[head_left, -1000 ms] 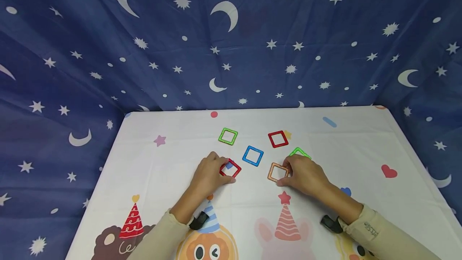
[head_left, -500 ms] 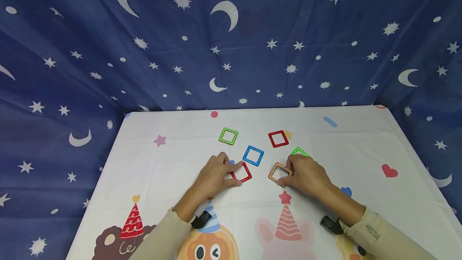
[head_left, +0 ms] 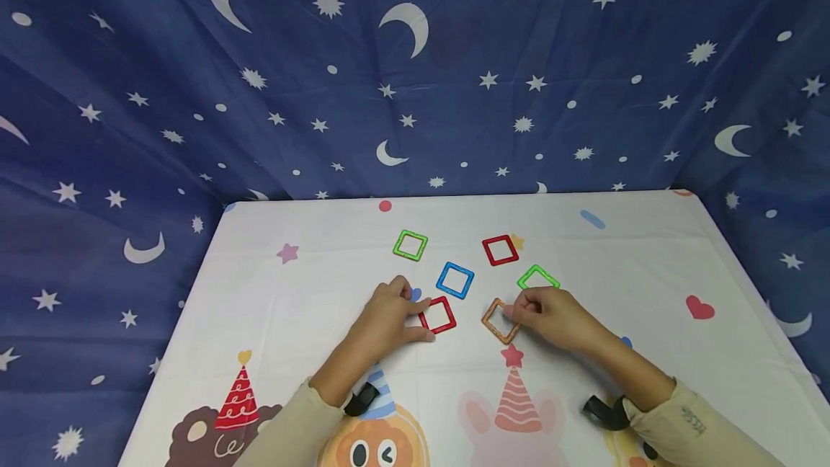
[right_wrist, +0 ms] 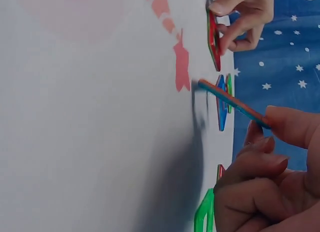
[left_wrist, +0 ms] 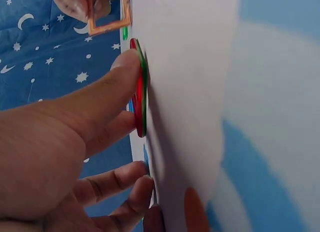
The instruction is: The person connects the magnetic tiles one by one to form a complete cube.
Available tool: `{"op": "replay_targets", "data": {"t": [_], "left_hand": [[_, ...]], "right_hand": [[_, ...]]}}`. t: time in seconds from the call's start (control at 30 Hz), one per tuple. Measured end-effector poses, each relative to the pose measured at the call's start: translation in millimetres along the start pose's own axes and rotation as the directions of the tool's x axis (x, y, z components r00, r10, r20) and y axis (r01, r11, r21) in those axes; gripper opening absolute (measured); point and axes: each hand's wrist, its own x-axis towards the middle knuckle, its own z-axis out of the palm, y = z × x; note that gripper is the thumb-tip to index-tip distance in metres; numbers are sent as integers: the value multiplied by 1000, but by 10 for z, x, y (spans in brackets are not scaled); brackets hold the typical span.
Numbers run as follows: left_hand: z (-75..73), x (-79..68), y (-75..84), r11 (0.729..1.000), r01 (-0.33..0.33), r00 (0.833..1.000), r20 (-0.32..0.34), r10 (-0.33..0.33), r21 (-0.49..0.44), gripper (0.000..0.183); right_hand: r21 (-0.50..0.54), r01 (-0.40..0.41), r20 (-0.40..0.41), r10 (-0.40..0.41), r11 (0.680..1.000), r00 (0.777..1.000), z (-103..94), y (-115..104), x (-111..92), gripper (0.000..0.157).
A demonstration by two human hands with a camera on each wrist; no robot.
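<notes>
My left hand (head_left: 385, 319) has thumb and index finger on the left part of a red square magnetic tile frame (head_left: 452, 316), which lies about flat on the cloth. Seen edge-on in the left wrist view, this red frame (left_wrist: 140, 91) has a green layer beneath. My right hand (head_left: 554, 316) pinches an orange square frame (head_left: 491, 328) by its right side. In the right wrist view that orange frame (right_wrist: 232, 100) tilts, its pinched side raised off the table and a blue layer underneath. Just beyond the right hand lies a green frame (head_left: 528, 274), partly covered by it.
A blue frame (head_left: 444, 276) lies between and beyond the hands. Farther back are another green frame (head_left: 396, 245) and another red frame (head_left: 488, 254). The white printed tablecloth (head_left: 324, 236) ends at a dark blue star-and-moon curtain (head_left: 454, 143).
The left hand has slid the red frame to the right and slightly nearer. The right hand has shifted its hold, turned the orange frame and lifted its right side, uncovering more of the green frame.
</notes>
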Motion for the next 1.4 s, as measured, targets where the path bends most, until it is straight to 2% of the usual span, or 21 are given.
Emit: {"op": "replay_targets", "data": {"t": [0.1, 0.27, 0.53, 0.73, 0.87, 0.93, 1.1, 1.4], "left_hand": [[8, -2, 41, 1000, 9, 1000, -12, -9, 9, 58], [35, -16, 107, 999, 22, 1000, -7, -22, 28, 56], [124, -51, 320, 994, -9, 1000, 27, 6, 112, 56], [142, -19, 354, 995, 46, 999, 18, -48, 88, 54], [146, 19, 381, 996, 90, 996, 1, -90, 13, 45], [136, 38, 398, 995, 98, 995, 10, -98, 5, 45], [98, 73, 431, 994, 93, 994, 54, -97, 59, 58], [161, 146, 492, 992, 91, 996, 12, -92, 90, 56]], "right_hand": [[97, -64, 52, 59, 993, 997, -31, -11, -7, 29], [214, -103, 111, 81, 971, 990, -11, -28, -20, 30], [297, -98, 170, 49, 950, 984, 55, -74, -30, 25], [382, -125, 190, 55, 916, 980, 104, -66, -21, 26], [416, -152, 202, 71, 897, 977, 137, -80, -1, 29], [429, -164, 206, 81, 888, 975, 144, -94, 14, 30], [463, -173, 238, 66, 869, 969, 145, -106, 51, 34], [496, -161, 274, 22, 853, 962, 191, -109, 83, 32]]}}
